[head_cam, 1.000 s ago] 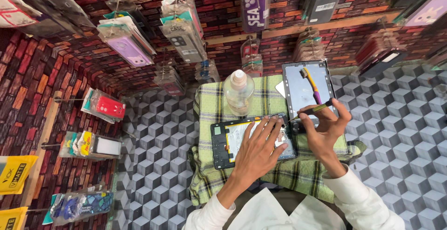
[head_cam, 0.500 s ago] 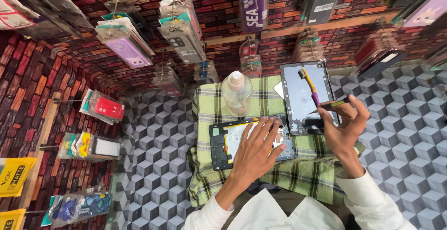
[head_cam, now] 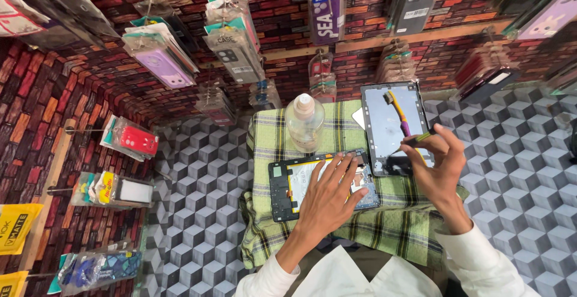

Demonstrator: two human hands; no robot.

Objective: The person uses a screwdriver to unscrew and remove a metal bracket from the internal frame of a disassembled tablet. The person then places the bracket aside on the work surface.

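An opened tablet body (head_cam: pixel 282 192) with its insides showing lies on a green checked cloth (head_cam: pixel 384 225). My left hand (head_cam: pixel 327 198) rests flat on it, fingers spread, covering its right half. My right hand (head_cam: pixel 437 165) is raised over the cloth's right side and pinches a thin screwdriver (head_cam: pixel 415 141) with a green handle. Just beyond it lies the detached tablet screen panel (head_cam: pixel 390 123), with a purple and yellow toothbrush (head_cam: pixel 398 114) on top of it.
A clear plastic bottle (head_cam: pixel 305 120) with a white cap stands at the cloth's far edge. Several packaged phone cases (head_cam: pixel 162 54) hang on a brick-pattern wall. A red phone case (head_cam: pixel 137 139) hangs at left. The surface has a grey cube pattern.
My right hand has lifted off the tablet body's right end and moved right, carrying the thin tool up over the screen panel's near edge. My left hand stays flat on the tablet.
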